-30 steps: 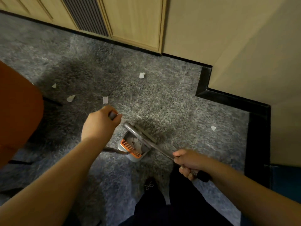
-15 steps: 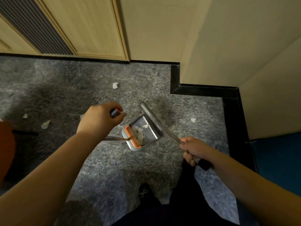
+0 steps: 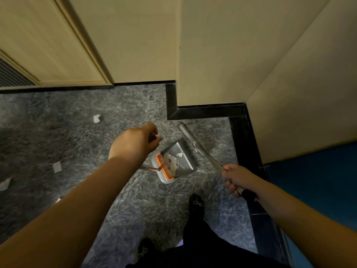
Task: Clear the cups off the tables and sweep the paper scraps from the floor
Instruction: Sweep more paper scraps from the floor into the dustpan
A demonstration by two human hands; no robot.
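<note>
One dustpan point(image 3: 174, 162) with an orange comb edge point(image 3: 164, 167) rests on grey carpet point(image 3: 77, 144), holding several paper scraps point(image 3: 172, 165). Left hand point(image 3: 133, 145) grips the dustpan handle point(image 3: 152, 136); right hand point(image 3: 238, 177) grips one broom handle point(image 3: 201, 149). Four loose scraps on the carpet: point(image 3: 96, 118), point(image 3: 57, 167), point(image 3: 5, 183), point(image 3: 58, 200).
</note>
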